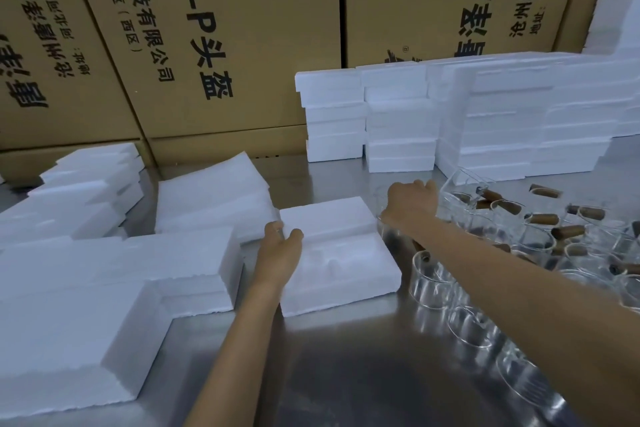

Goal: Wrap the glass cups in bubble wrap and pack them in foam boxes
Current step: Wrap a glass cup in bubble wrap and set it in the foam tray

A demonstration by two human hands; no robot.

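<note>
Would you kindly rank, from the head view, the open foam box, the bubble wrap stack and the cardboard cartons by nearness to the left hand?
1. Open foam box: left hand rests on its left edge.
2. Bubble wrap stack: just behind, to the left.
3. Cardboard cartons: at the back wall.

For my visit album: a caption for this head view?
Left hand steadies an open foam box; right hand reaches among glass cups.

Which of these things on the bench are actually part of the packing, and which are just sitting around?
In the job: foam box under the left hand; glass cups by the right hand; foam sheets; stacked foam boxes.
Just there: cardboard cartons; brown corks.
</note>
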